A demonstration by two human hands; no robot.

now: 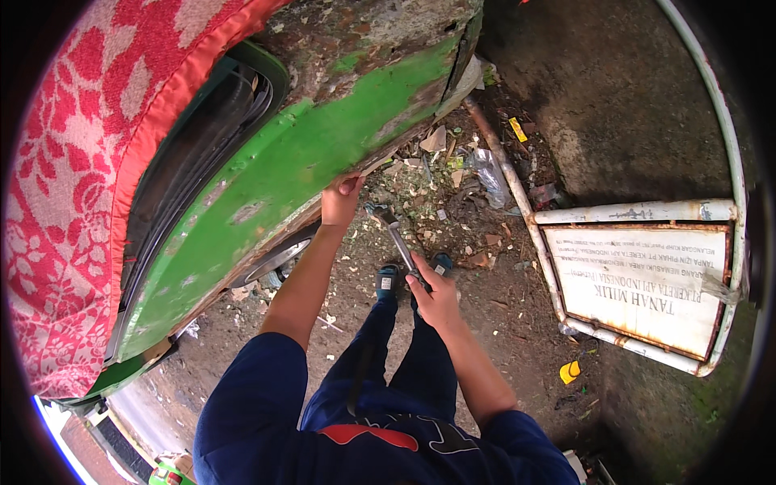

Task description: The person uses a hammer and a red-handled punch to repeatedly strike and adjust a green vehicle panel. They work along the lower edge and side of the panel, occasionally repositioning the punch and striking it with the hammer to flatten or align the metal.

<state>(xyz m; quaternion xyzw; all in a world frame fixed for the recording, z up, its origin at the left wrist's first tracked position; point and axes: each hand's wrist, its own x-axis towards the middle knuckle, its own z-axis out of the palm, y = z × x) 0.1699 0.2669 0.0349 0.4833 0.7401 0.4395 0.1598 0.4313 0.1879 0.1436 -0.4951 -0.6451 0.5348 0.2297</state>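
My left hand (339, 200) is closed at the lower edge of a green car body (283, 158), its fingers curled against the metal rim. Paint on this panel is chipped, with bare grey and rusty patches. In my right hand (436, 301) is a hammer (397, 238) with a metal shaft, gripped by its dark handle. The hammer's head points up and left, a short way below and to the right of my left hand, apart from the panel. What lies under my left fingers is hidden.
A red patterned cloth (81, 121) drapes over the car at left. Paint flakes and rubbish litter the dirt ground (485, 347). On the right, a rusty white metal frame holds a signboard (634, 283). A yellow scrap (570, 372) lies near it. A wheel (279, 257) shows below the panel.
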